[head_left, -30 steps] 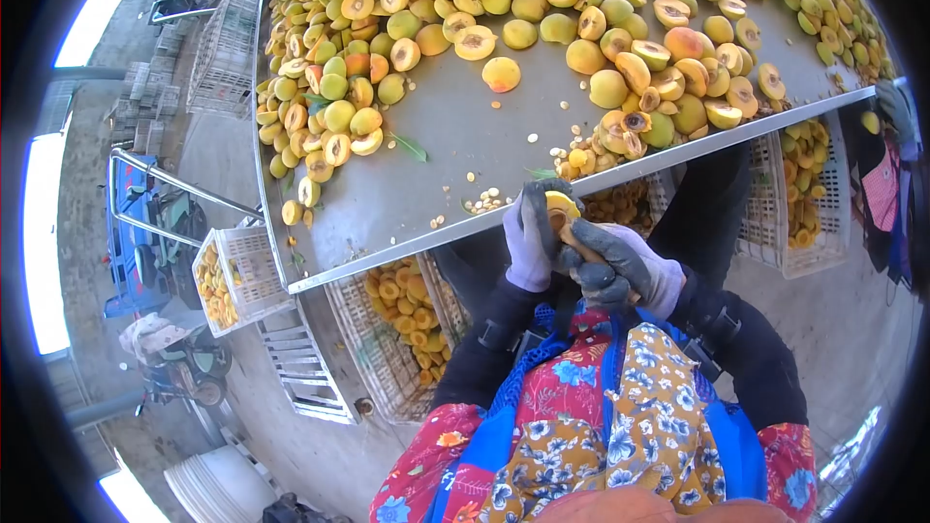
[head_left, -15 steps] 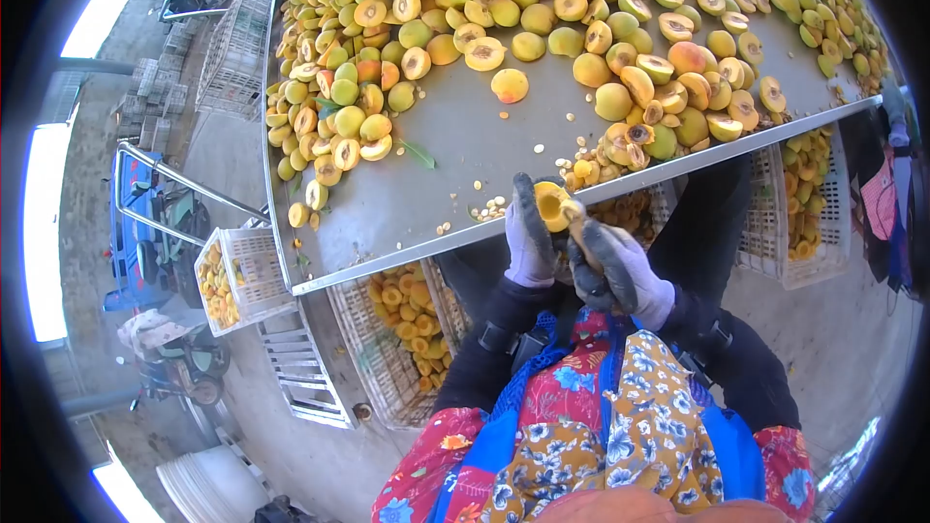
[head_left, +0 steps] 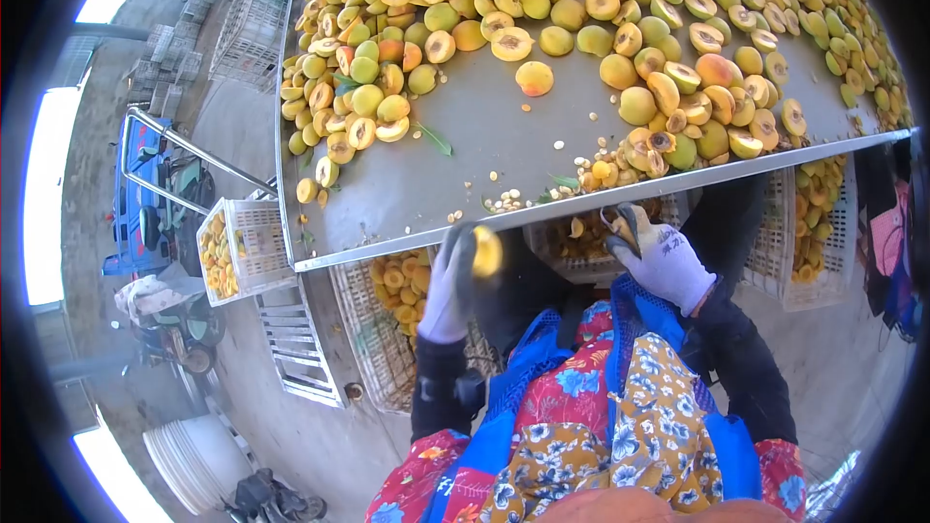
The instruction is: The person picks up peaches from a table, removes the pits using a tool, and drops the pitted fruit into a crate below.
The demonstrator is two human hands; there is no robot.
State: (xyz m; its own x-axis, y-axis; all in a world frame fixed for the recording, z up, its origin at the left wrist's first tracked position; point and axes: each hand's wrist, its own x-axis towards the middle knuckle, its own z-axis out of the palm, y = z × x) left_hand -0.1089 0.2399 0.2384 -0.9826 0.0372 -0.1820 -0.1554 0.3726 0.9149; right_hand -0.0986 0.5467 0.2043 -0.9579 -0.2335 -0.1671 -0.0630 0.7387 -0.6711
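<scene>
**Fingers (head_left: 464,266) pinching a fruit half (head_left: 487,252); tool (head_left: 627,225) gripped apart**

Head view, left hand (head_left: 449,283): I read the thumb and fingers as closed on the yellow fruit half, which sits at the hand's inner side. Blur softens its outline; I cannot tell whether its centre is hollow. The half is just outside the front edge of the metal table (head_left: 484,126), near the crate (head_left: 363,358) of cut fruit standing partly beneath that edge.

Head view, right hand (head_left: 664,257): I have the fingers curled around the tan tool beside the table edge. Its working end is too small to identify. The hands are well apart, and the tool does not touch the held fruit.

Step in hand: I judge this to be setting aside one half, with the tool out of use.

Next move: in my judgement, it calls for aligning the half over the crate, clear of the table edge, before loosening the pinch. The fruit heap (head_left: 567,14) lies beyond, on the table.
</scene>
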